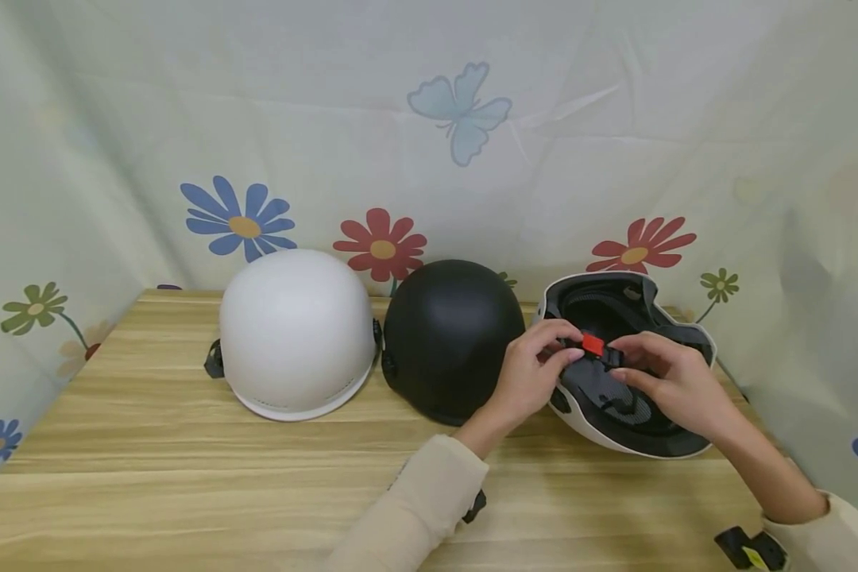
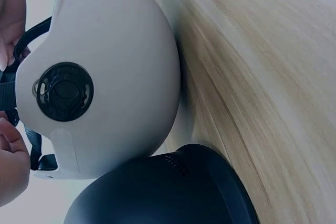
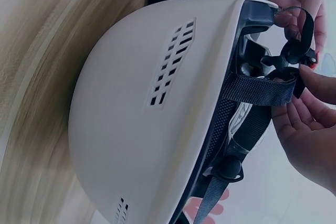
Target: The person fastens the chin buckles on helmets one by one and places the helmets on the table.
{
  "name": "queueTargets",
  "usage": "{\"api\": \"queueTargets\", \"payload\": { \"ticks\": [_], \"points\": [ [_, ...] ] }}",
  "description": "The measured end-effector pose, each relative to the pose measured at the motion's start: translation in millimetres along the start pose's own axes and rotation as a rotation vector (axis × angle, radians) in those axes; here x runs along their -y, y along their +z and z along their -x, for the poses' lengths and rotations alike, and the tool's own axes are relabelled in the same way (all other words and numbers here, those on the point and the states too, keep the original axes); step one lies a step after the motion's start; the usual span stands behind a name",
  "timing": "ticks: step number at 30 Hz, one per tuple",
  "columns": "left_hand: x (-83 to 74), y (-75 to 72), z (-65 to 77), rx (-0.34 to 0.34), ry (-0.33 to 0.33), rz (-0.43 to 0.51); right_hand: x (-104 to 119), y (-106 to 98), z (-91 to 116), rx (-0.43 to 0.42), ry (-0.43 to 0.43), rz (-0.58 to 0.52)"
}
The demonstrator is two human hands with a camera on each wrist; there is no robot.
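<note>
A white helmet (image 1: 600, 438) lies upside down at the right of the table, its dark padded inside facing up. Over its opening, my left hand (image 1: 532, 369) pinches the red-tabbed buckle (image 1: 592, 344) of the chin strap between thumb and fingers. Close beside it, my right hand (image 1: 675, 385) pinches the black strap piece at the buckle's other side. The black webbing strap (image 3: 257, 90) runs from the helmet's edge up to the right fingers. A round black fitting (image 2: 65, 92) shows on the shell in the left wrist view. Fingers partly hide the buckle's join.
A black helmet (image 1: 454, 334) stands dome up just left of the upturned one. Further left is another white helmet (image 1: 296, 334), also dome up. All rest on a wooden table (image 1: 186, 477) before a flower-printed cloth (image 1: 529, 199).
</note>
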State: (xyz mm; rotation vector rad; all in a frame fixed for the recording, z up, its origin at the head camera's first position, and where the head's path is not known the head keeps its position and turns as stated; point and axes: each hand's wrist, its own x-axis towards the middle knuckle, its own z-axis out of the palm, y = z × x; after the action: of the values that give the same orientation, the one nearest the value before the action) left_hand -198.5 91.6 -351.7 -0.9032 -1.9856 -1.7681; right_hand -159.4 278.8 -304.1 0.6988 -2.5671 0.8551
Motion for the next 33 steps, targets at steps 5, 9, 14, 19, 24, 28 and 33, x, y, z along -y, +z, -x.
{"api": "queueTargets", "payload": {
  "ticks": [5,9,14,19,24,28,33],
  "points": [
    [0.2,1.2,0.3,0.014,0.003,-0.002,3,2,-1,0.001,-0.005,0.016],
    [1.0,0.6,0.8,0.021,0.001,-0.009,4,4,-2,-0.007,-0.017,0.04],
    [0.1,-2.1,1.3,0.052,-0.034,0.003,3,3,-1,-0.004,0.015,0.041],
    [0.9,-5.4,5.0,0.09,-0.11,0.012,-1,1,3,-0.003,0.046,0.051],
    [5.7,-9.7,13.2,0.118,-0.179,0.082,-7,1,8,-0.007,0.091,0.048],
    [12.0,-12.8,19.2,0.137,-0.165,0.12,-12,-1,14,-0.01,0.131,0.007],
    [14.1,-16.7,25.9,0.168,-0.109,0.081,-16,-4,23,-0.005,0.145,-0.104]
  ]
}}
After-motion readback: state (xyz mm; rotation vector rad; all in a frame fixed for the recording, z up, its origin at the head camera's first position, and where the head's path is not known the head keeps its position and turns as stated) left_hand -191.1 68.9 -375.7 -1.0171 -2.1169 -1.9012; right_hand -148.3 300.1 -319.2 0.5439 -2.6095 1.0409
